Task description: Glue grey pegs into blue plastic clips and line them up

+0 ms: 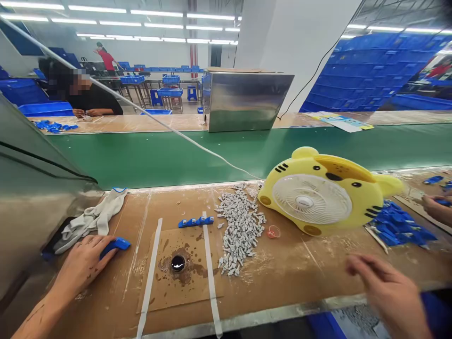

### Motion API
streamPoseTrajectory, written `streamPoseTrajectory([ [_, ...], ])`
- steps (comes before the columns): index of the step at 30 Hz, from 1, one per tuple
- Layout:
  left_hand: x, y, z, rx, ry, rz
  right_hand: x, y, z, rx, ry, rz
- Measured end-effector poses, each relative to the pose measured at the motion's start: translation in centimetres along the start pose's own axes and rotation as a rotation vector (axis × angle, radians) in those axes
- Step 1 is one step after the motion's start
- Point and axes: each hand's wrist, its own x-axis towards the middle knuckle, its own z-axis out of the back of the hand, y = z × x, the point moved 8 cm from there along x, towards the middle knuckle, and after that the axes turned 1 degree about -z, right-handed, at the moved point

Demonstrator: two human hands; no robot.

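My left hand (pixel 83 263) rests on the brown worktop at the left, fingers curled over a small blue plastic part (pixel 116 245). My right hand (pixel 388 287) hovers low at the right front edge; its fingers are smeared by motion and nothing shows in them. Between the hands lies a taped cardboard square (pixel 183 273) with a dark round hole (pixel 178 262). Just behind it sits a row of blue parts (pixel 196 221). A heap of several small grey pieces (pixel 240 226) spreads to its right.
A yellow tiger-shaped fan (pixel 318 197) lies on the bench, a pile of blue parts (pixel 399 226) beside it. White gloves (pixel 95 219) lie at the left. Another person's hand (pixel 436 207) works at the far right. A green conveyor belt (pixel 176 155), a metal box (pixel 247 99) and a seated worker (pixel 88 99) lie beyond.
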Motion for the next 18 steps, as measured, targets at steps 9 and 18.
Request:
streamPoseTrajectory([
  [9, -1.9, 3.3, 1.9, -0.318, -0.128, 0.357, -14.4, 13.1, -23.5, -0.482, 0.830, 0.769],
  [18, 1.8, -6.9, 1.1, -1.695, -0.131, 0.415, -16.8, 15.8, -30.5, -0.817, 0.985, 1.073],
])
